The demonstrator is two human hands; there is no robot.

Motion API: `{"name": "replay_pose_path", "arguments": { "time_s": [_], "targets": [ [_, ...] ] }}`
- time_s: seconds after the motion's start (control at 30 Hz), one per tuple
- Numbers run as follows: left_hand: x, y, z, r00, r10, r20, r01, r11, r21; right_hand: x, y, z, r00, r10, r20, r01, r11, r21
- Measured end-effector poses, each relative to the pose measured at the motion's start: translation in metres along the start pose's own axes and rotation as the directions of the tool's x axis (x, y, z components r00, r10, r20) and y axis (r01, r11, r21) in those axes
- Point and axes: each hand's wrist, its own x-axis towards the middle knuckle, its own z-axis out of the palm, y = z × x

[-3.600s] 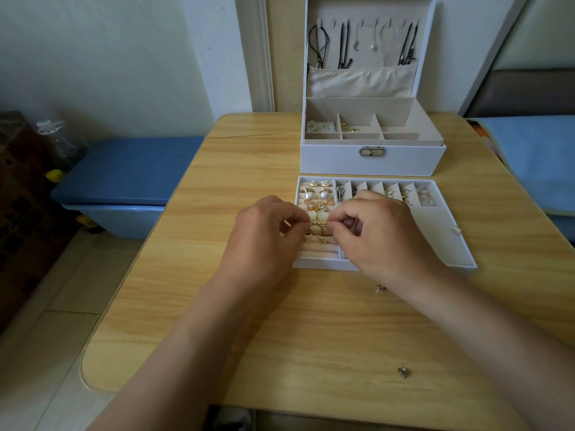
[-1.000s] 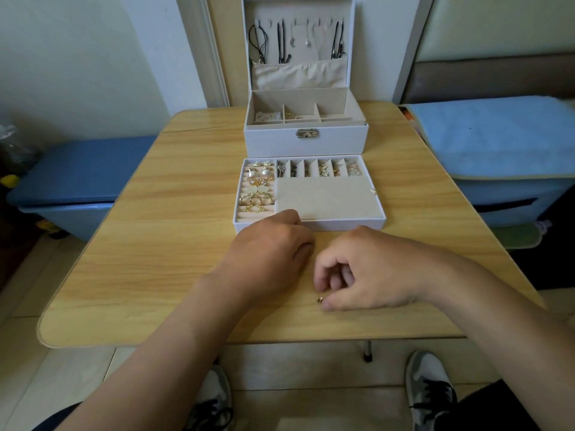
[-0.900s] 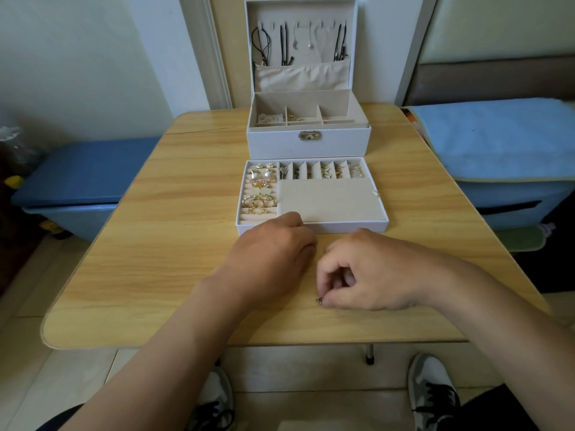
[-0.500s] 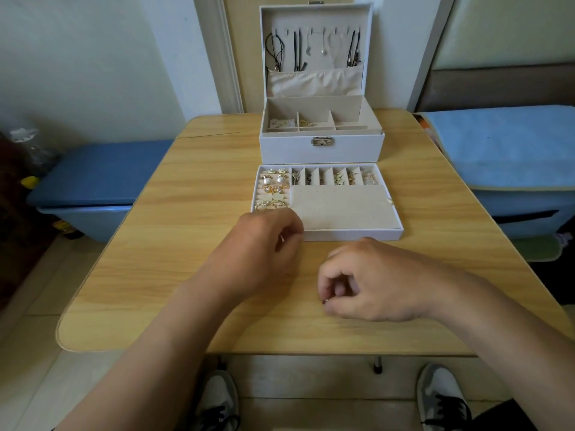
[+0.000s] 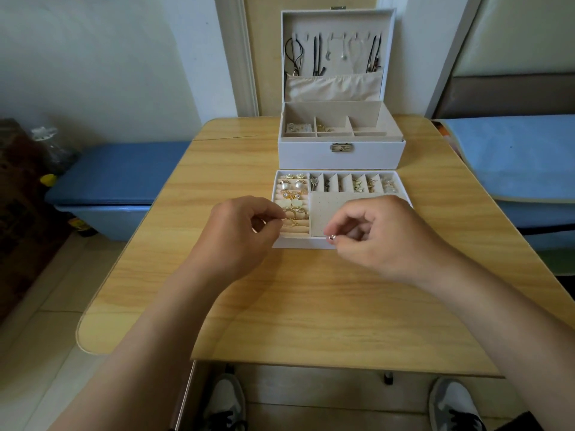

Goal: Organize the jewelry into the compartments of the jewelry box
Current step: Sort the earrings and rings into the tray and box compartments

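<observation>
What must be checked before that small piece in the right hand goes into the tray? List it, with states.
1. Grip: small silvery piece pinched in right hand: ok.
2. Landing spot: visible part of perforated panel bare: ok.
3. Base: tray flat on table: ok.
4. Clearance: left hand off the panel: ok.
5. What the left hand pinches: cannot tell.

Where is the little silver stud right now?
In the head view, the little silver stud is pinched by the right hand, right of centre, just above the near edge of the white tray, by its flat beige pad.
</observation>
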Motion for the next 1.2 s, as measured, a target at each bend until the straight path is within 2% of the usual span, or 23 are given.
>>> {"name": "replay_pose_path", "arguments": {
  "time_s": [0.1,0.37,0.6,0.73,1.0,1.2],
  "targets": [
    [0.002,-0.003,-0.001,1.0,0.02,-0.008,-0.02,1.0,-0.001,0.01,0.002,0.004,0.999,0.011,-0.044,-0.013,0.999,-0.049],
    [0.009,-0.009,-0.006,0.998,0.042,0.037,-0.043,0.999,0.017,0.027,0.002,0.019,0.993,-0.071,-0.097,0.06,0.992,-0.113],
    [0.014,-0.016,-0.001,0.986,0.122,0.114,-0.133,0.987,0.09,0.037,0.003,0.028,0.995,-0.099,0.004,0.098,0.977,-0.191],
    [0.018,-0.019,0.001,0.978,0.165,0.129,-0.182,0.974,0.133,0.04,0.003,0.031,0.989,-0.147,0.015,0.146,0.958,-0.247],
    [0.019,-0.019,0.003,0.97,0.179,0.163,-0.204,0.967,0.155,0.043,0.007,0.035,0.987,-0.161,-0.001,0.155,0.953,-0.261],
    [0.017,-0.017,0.004,0.982,0.133,0.132,-0.151,0.979,0.136,0.045,0.01,0.035,0.992,-0.123,0.017,0.123,0.963,-0.239]
  ]
}}
